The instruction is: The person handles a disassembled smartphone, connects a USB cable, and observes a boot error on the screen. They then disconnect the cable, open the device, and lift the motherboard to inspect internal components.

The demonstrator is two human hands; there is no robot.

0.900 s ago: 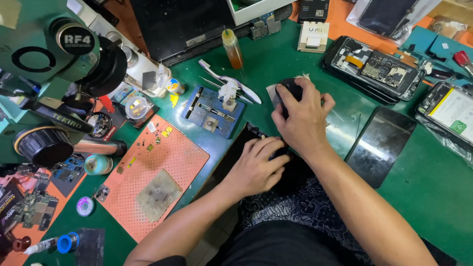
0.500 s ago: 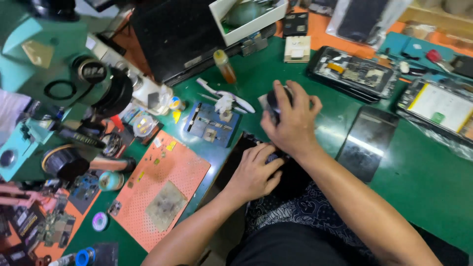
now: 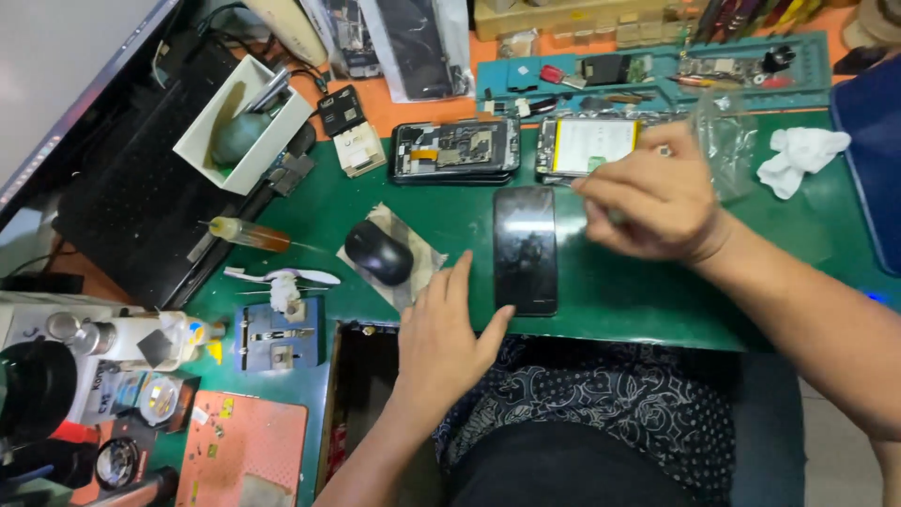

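Note:
A black phone (image 3: 526, 249) lies screen up on the green mat (image 3: 638, 291) near the front edge. My left hand (image 3: 446, 324) rests flat on that edge with fingers spread, its index tip at the phone's lower left corner. My right hand (image 3: 652, 197) hovers to the right of the phone with fingers curled together. It is just below an opened phone with a white battery (image 3: 587, 145). Whether anything small sits between the fingers is unclear.
A black mouse (image 3: 378, 252) sits on a plastic sheet left of the phone. A second opened phone (image 3: 455, 150), a teal parts tray (image 3: 657, 70), a plastic bag (image 3: 718, 141) and a white cloth (image 3: 802, 155) lie behind. At left are a white box (image 3: 239, 131), a blue fixture (image 3: 275, 340) and a microscope (image 3: 56, 376).
The view has swung to the right. My right hand left the mouse and moved right toward the opened phone. My left hand came forward onto the table edge beside the black phone.

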